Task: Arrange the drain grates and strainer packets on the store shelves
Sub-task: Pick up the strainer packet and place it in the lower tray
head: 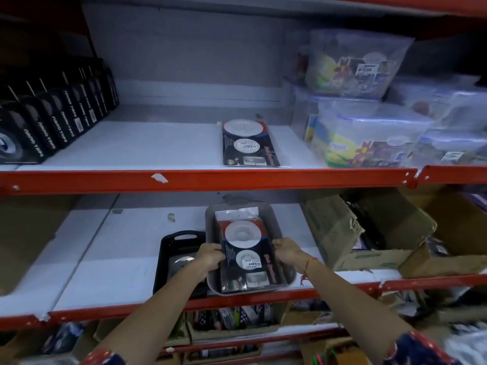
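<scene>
Landmark = grey tray (212, 279), sitting on the lower shelf (110, 280) near its red front rail. Both forearms reach up from the bottom of the frame to it. Left hand (209, 256) has fingers curled on the left edge of a strainer packet (246, 255); right hand (287, 250), w/ a red thread at the wrist, has fingers pinched on the packet's right edge. Packet is held between both hands, lying in/over the tray, long side running front-to-back; two white round strainers show through its front. More packets seem stacked under it in the tray, count unclear. Touching the tray's left side: a black tray (168, 246) w/ a handle slot, a round metal drain grate (181, 260) inside. Right of the grey tray: a torn cardboard box (369, 241). Above the tray, on the upper shelf (131, 146), a second strainer packet (249, 144) lies flat near the front edge. Far left up there: a row of black nano tape boxes (52, 122); far right: stacked clear plastic containers (369, 127).
</scene>
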Available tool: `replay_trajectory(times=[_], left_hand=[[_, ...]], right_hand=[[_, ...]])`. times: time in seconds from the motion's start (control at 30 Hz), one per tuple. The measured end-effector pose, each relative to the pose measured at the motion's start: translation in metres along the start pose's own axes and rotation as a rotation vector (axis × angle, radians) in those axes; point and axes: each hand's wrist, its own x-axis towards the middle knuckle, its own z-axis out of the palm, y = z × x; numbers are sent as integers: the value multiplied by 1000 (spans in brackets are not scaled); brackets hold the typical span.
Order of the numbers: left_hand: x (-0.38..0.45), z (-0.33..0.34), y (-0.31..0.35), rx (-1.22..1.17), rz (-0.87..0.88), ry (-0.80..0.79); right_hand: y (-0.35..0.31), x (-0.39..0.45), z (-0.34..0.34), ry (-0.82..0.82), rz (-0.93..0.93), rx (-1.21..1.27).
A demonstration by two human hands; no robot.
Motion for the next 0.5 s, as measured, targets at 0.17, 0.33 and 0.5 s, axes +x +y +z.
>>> replay_trajectory(times=[0.17, 0.33, 0.5], left_hand=[[-24, -11, 15, 212, 186, -61], [-67, -25, 65, 165, 383, -177], [-102, -38, 130, 68, 585, -261]], right_hand=[[-21, -34, -19, -21, -160, -57], [-65, -77, -56, -31, -350, 139], [-111, -103, -99, 5, -513, 339]])
